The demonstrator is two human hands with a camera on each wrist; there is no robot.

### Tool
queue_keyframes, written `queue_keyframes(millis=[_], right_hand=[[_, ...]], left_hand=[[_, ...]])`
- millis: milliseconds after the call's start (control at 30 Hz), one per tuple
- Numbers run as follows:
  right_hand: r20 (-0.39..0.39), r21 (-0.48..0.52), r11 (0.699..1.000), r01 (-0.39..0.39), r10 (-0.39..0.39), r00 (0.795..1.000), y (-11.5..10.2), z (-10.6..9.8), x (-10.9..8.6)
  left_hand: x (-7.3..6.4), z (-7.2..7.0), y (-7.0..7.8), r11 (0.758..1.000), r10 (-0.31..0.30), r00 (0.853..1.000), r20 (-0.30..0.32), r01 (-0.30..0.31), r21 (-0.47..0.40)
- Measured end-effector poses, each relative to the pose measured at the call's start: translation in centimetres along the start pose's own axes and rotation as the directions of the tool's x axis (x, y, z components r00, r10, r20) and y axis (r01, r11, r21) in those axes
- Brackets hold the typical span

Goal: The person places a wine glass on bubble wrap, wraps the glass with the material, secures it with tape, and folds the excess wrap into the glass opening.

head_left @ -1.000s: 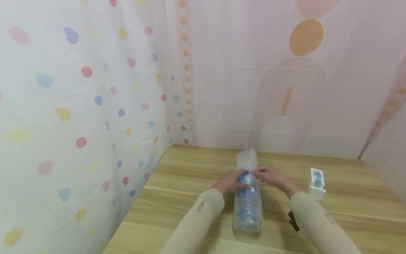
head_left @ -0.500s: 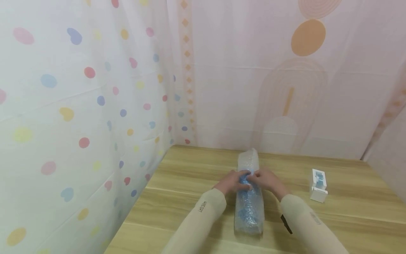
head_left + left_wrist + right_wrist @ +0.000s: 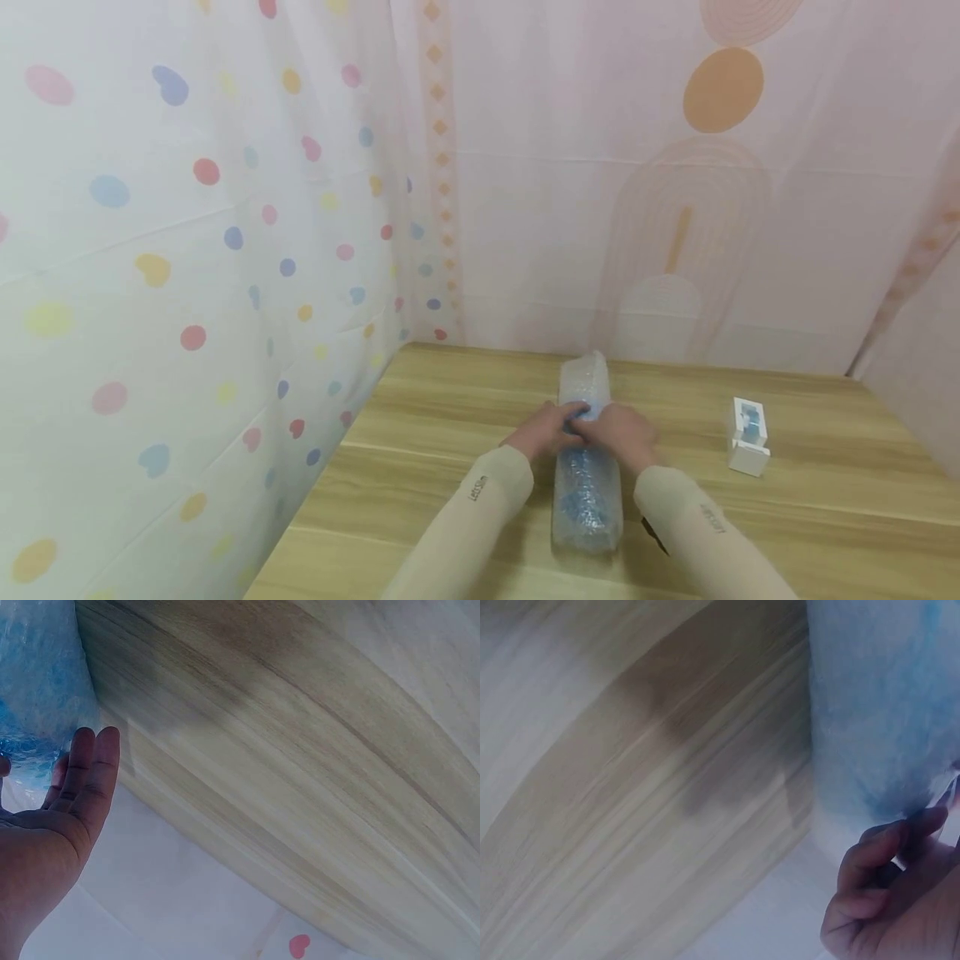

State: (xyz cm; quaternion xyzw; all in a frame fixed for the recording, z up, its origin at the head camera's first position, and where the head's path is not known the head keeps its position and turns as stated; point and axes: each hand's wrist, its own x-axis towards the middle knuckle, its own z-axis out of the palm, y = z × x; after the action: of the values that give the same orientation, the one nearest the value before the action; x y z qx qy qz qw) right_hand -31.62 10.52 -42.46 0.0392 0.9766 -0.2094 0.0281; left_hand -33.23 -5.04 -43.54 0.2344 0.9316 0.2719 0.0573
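Observation:
A long bundle in bubble wrap (image 3: 587, 500), blue showing through it, lies lengthwise on the table. In the head view my left hand (image 3: 546, 429) rests on its left side, thumb and index finger reaching over the top. The left wrist view shows that hand's fingers (image 3: 97, 776) nearly straight against the bundle. My right hand (image 3: 621, 432) is over the top from the right, its fingertips close to the left hand's. In the right wrist view its curled fingers (image 3: 870, 859) pinch a clear film edge at the wrap; whether this is wrap or tape is unclear.
A small white box-like holder (image 3: 748, 437) with a light-blue piece in it stands on the wooden table (image 3: 825, 483) to the right. Patterned curtains (image 3: 525, 233) hang behind and at the sides. A dark strap (image 3: 654, 535) shows under the right sleeve.
My right hand has moved left from the bundle's right edge onto its top, meeting the left hand. The left hand has stayed in nearly the same place, and so has the bundle.

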Motion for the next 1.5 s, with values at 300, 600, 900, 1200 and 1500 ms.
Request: queue_keyframes(millis=[300, 600, 900, 1200, 1500], right_hand=[[0.042, 0.271, 0.958, 0.094, -0.109, 0.993, 0.7, 0.0, 0.0], [0.214, 0.462, 0.886, -0.032, -0.077, 0.974, 1.7, -1.2, 0.1], [0.246, 0.459, 0.885, -0.080, -0.041, 0.968, 2.0, -2.1, 0.0], [0.140, 0.359, 0.933, 0.017, -0.072, 0.988, 1.4, -2.2, 0.2], [0.272, 0.590, 0.779, -0.211, 0.055, 0.961, 2.1, -0.5, -0.6]], left_hand=[[-0.4, 0.2, -1.0, 0.996, -0.018, 1.000, 0.004, 0.019, -0.090], [-1.1, 0.0, -1.0, 0.978, -0.094, 0.995, 0.032, 0.098, -0.183], [-0.8, -0.1, -1.0, 0.983, -0.088, 0.995, 0.035, 0.093, -0.160], [-0.9, -0.2, -1.0, 0.984, -0.075, 0.996, 0.038, 0.080, -0.159], [-1.5, -0.4, -1.9, 0.965, -0.018, 0.999, 0.030, 0.025, -0.260]])
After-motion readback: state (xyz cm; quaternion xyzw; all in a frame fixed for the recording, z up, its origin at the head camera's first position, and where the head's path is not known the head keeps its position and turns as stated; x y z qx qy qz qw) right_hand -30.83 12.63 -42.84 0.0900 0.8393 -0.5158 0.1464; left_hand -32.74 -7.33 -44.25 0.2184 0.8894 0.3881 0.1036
